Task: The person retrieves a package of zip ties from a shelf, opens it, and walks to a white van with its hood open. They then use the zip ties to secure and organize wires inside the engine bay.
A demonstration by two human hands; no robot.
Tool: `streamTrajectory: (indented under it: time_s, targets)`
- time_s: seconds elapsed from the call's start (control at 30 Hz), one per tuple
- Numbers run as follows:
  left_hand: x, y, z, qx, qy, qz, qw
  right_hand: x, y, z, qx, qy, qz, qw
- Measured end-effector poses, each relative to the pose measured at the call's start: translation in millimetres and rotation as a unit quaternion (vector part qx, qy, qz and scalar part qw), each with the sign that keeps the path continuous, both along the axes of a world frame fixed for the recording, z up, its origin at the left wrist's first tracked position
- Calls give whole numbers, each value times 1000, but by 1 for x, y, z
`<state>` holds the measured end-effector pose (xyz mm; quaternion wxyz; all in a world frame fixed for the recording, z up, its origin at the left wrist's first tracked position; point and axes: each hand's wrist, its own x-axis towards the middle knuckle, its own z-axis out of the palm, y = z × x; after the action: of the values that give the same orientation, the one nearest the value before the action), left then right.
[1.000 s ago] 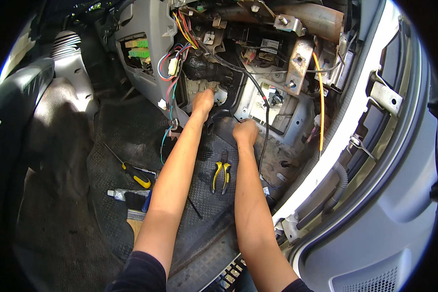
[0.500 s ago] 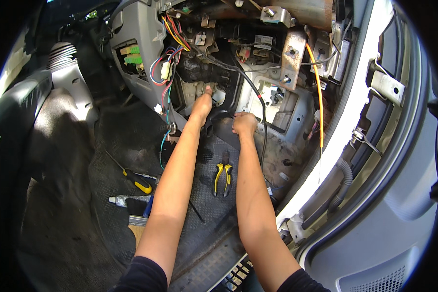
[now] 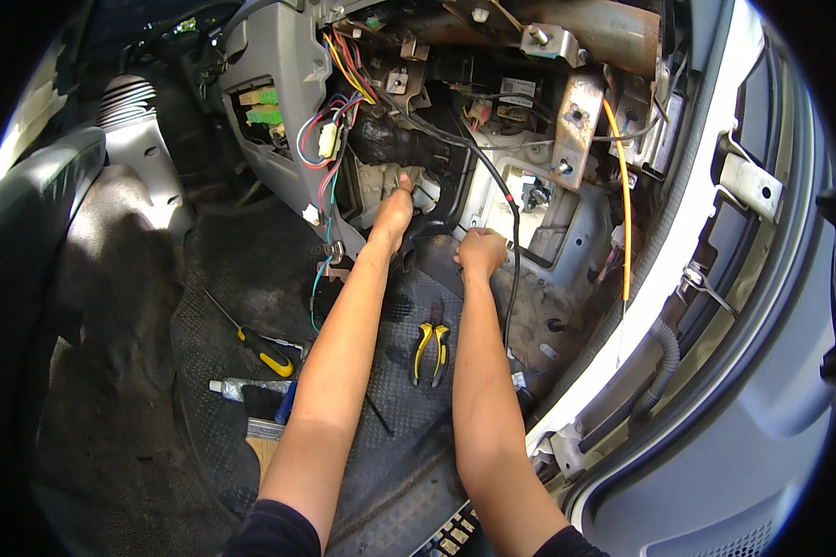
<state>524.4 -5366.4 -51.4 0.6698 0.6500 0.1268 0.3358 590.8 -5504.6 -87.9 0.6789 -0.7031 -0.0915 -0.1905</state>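
A thick black cable [image 3: 492, 181] is seen running from the stripped underside of the dashboard down past the firewall to the floor; it is smooth, dark and gently curved, with a small red mark partway along. The right hand [image 3: 480, 252] is closed around this cable low in the footwell, fingers curled over it. The left hand [image 3: 395, 212] is pushed up into the cavity beside a dull black duct [image 3: 390, 144]; its fingers are pressed together, and whether anything is gripped cannot be told. A bundle of coloured wires [image 3: 330, 139] with a white connector is hung just left of that hand. On the ribbed rubber floor mat [image 3: 223, 316], yellow-handled pliers [image 3: 431, 342] are laid between the two forearms, and a yellow-and-black screwdriver [image 3: 260, 348] is laid to the left, near a small tube [image 3: 237, 387]. An orange wire [image 3: 620, 204] is strung down beside the door frame.
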Motion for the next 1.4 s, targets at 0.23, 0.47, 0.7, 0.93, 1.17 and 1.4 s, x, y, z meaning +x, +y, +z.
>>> streamTrajectory:
  time_s: [0.23,0.47,0.7,0.93,1.17,1.4]
  targets:
    - [3,9,-5,68,49,-19,996,-14,-17,6,-15,26,-20,999]
    - [16,9,-11,74,57,10,996,-19,-31,3,-94,30,-56,994]
    - [8,3,-11,106,59,61,991,-17,-30,-2,-114,20,-57,992]
    - [1,0,-7,78,54,65,993,-28,-38,6,-229,-6,-162,960]
    - [4,3,-7,85,78,38,993,-42,-51,14,-211,-26,-153,965]
    - [5,3,-11,95,49,50,993,-46,-50,14,-228,-42,-159,960]
